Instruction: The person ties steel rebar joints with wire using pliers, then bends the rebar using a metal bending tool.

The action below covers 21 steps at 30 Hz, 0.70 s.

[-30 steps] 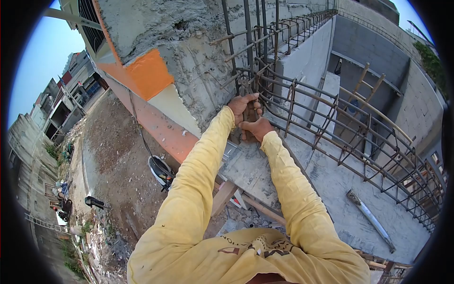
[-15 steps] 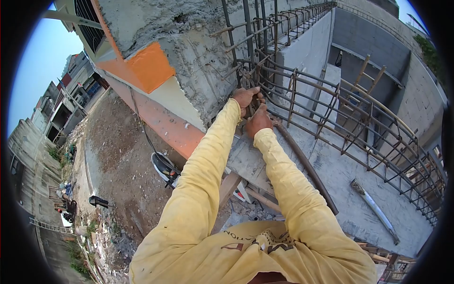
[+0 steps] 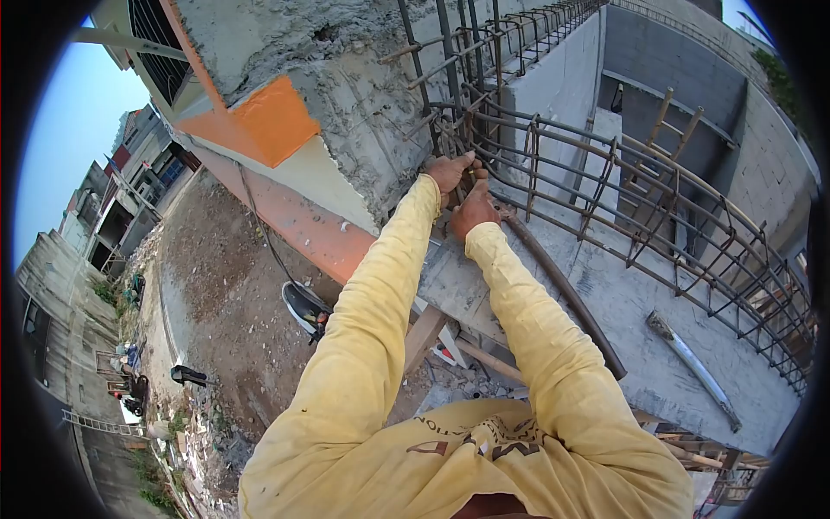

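Note:
My left hand (image 3: 446,173) and my right hand (image 3: 475,210) are close together at the foot of the upright steel bars (image 3: 451,69). Bent bar ends cluster there, where the long rebar cage (image 3: 596,186) meets the rough concrete column (image 3: 350,112). The left hand's fingers are curled, thumb and forefinger towards the bars. My right hand is closed just below it, also against the steel. What the fingers pinch is too small and partly covered to tell. A thick brown rod (image 3: 566,298) slants down from beside my right hand over the concrete ledge (image 3: 596,268).
On the ledge to the right lies a silvery metal tool (image 3: 696,372) with a rough, flattened end. Beyond the cage are grey block walls (image 3: 683,60) and a wooden ladder (image 3: 661,138). Left, the ledge drops to bare ground (image 3: 220,259), with a cable (image 3: 259,225) hanging down.
Both hands stay at the same bar joint, with only a slight shift of the right hand's fingers. The whole view has tilted and moved a little.

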Available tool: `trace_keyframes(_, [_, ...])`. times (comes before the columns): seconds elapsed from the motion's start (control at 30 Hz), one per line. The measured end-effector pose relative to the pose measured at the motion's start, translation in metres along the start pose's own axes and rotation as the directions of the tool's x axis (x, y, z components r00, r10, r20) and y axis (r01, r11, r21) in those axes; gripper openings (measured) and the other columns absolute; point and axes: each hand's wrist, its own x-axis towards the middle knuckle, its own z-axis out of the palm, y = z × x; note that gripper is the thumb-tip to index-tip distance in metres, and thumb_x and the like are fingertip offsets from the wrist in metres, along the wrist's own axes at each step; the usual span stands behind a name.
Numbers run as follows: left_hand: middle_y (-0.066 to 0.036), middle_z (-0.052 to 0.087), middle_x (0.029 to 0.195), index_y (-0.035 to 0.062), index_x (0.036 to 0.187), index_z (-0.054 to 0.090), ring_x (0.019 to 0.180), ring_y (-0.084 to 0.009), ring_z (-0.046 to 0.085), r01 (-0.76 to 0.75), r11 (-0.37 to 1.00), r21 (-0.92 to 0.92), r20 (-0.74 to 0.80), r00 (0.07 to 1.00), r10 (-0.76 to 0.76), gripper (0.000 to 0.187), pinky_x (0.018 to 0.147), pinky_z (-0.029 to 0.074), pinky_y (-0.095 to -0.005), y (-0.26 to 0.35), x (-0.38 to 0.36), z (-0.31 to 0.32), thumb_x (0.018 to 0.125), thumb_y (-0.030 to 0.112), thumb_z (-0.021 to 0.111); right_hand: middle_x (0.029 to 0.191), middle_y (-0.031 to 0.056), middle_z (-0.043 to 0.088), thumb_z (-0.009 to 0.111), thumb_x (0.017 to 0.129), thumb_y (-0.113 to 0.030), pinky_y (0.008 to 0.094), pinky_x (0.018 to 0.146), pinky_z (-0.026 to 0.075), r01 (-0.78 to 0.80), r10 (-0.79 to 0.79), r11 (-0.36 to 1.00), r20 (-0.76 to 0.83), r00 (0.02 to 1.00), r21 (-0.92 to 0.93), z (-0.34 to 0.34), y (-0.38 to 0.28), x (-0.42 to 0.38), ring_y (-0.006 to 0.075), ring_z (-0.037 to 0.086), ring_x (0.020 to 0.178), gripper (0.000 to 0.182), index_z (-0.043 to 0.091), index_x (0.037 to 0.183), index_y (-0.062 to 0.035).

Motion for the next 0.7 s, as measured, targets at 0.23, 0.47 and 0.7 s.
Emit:
trace_keyframes(0.23, [-0.012,0.070,0.090,0.0004,0.094,0.065,0.080,-0.0221,0.068,-0.065,0.940,0.334,-0.080,0.992,0.097,0.027,0.074,0.056,-0.0360,-0.011,0.013,-0.020,0.098,0.026,0.059,0.117,0.0313,0.061,0.064,0.085,-0.017,0.0475,0.094,0.049,0.001,0.000,0.999,-0.015,1.000,0.048,0.004,-0.006,-0.004,0.0441,0.062,0.109,0.057,0.034,0.129,0.0044])
trace_keyframes(0.47, [-0.016,0.072,0.091,-0.0036,0.097,0.065,0.079,-0.0246,0.068,0.019,0.965,0.263,-0.175,0.984,0.028,0.026,0.072,0.057,-0.0364,-0.003,0.008,-0.009,0.098,0.021,0.056,0.113,0.0329,0.063,0.063,0.086,-0.022,0.0460,0.091,0.050,0.197,-0.236,0.922,0.082,0.968,0.334,0.050,0.034,0.048,0.0469,0.063,0.104,0.062,0.034,0.130,0.0098])
trace_keyframes(0.7, [-0.022,0.071,0.104,0.0030,0.097,0.073,0.101,-0.0350,0.068,0.206,-0.220,0.953,-0.117,0.926,0.359,0.026,0.087,0.055,-0.0403,-0.014,0.034,-0.010,0.087,0.023,0.059,0.097,0.0140,0.070,0.059,0.089,-0.018,0.0358,0.077,0.053,0.218,-0.424,0.772,0.227,0.877,0.598,0.074,0.056,0.061,0.0290,0.068,0.091,0.025,0.065,0.109,-0.0050])
